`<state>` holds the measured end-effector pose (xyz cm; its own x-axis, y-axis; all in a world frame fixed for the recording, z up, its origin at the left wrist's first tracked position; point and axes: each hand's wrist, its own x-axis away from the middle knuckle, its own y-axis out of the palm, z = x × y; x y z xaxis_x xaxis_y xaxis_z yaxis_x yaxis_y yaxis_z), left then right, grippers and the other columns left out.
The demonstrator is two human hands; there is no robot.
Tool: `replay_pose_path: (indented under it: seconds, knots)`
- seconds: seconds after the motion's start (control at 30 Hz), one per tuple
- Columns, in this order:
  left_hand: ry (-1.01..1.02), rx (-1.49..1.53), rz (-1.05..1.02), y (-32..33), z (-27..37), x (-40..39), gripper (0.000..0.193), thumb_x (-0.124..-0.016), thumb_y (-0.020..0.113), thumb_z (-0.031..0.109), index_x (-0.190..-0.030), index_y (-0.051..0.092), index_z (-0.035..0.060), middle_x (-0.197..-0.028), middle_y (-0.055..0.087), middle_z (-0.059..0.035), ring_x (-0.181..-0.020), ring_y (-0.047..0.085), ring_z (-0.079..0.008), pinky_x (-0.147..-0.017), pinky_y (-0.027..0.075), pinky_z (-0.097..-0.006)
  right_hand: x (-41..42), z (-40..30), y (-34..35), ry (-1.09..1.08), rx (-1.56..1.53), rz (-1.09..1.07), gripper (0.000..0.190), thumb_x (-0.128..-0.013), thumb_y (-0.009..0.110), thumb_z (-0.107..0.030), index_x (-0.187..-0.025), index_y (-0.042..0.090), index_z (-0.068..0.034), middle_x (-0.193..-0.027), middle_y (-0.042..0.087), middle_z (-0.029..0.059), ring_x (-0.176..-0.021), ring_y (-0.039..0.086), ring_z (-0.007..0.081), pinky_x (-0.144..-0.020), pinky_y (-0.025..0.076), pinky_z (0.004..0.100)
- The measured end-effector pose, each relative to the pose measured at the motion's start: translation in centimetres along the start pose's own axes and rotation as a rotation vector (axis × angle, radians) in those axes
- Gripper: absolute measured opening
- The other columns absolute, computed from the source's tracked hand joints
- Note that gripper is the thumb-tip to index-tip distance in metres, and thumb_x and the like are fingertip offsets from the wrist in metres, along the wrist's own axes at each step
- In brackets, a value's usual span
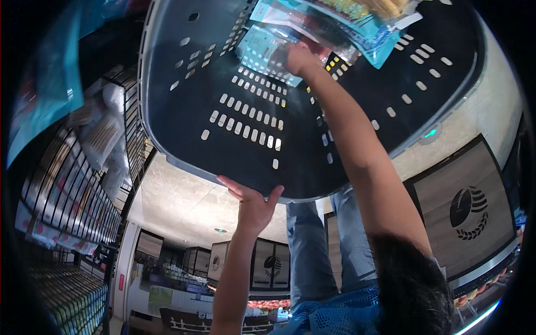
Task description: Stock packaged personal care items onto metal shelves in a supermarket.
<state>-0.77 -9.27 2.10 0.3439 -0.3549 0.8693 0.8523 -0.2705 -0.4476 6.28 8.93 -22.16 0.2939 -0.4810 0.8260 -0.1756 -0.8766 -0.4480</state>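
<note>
A deep black plastic shopping basket (247, 155) with slotted walls fills the upper middle of the head view. My left hand (254, 205) holds its near rim, thumb apart from the fingers. Inside the basket, my right hand (302, 60) is curled at a light-blue and clear plastic packet (257, 52), gripping it by the right side; the fingertips are partly hidden. A larger blue packet (377, 48) lies just beyond the right hand, beside yellow and tan packaged goods (356, 8) at the top edge.
Black wire shelving (75, 188) with packaged goods stands close on the left. A blue package (50, 83) hangs at the upper left. Pale floor tiles (180, 197) and my jeans (312, 251) show below the basket. To the right is a wood-look panel (469, 209) bearing a leaf emblem.
</note>
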Motion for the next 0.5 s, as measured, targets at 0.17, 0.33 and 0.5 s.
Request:
replay_pose_path:
  seconds: [0.17, 0.33, 0.5]
  knots:
    - [0.103, -0.089, 0.025, 0.4, -0.8, 0.0, 0.110, -0.065, 0.063, 0.020, -0.100, -0.037, -0.0069, -0.112, -0.020, -0.0371, -0.112, -0.005, -0.0447, -0.093, 0.004, -0.0416, -2.3, 0.6, 2.2, 0.019, 0.120, 0.111, 0.058, -0.063, 0.055, -0.024, -0.114, 0.030, -0.011, -0.110, 0.042, 0.0096, -0.104, 0.037, 0.0276, -0.085, 0.029, 0.0445]
    - [0.090, 0.009, -0.043, 0.2, -0.9, 0.1, 0.110, -0.066, 0.062, 0.024, -0.097, -0.038, -0.0098, -0.109, -0.025, -0.0380, -0.108, -0.016, -0.0470, -0.092, -0.003, -0.0448, -1.3, 0.6, 4.0, 0.148, -0.155, -0.091, 0.061, -0.061, 0.059, -0.028, -0.114, 0.031, -0.022, -0.119, 0.030, 0.0093, -0.112, 0.025, 0.0257, -0.081, 0.031, 0.0439]
    - [-0.014, -0.262, -0.093, -0.3, -0.2, 0.3, 0.107, -0.070, 0.058, 0.017, -0.091, -0.046, -0.0022, -0.114, -0.019, -0.0354, -0.113, 0.000, -0.0394, -0.095, 0.004, -0.0348, 0.5, -0.1, 4.6, 0.121, -0.124, 0.109, 0.046, -0.064, 0.052, -0.010, -0.108, 0.040, -0.019, -0.112, 0.034, 0.0102, -0.107, 0.030, 0.0259, -0.083, 0.028, 0.0417]
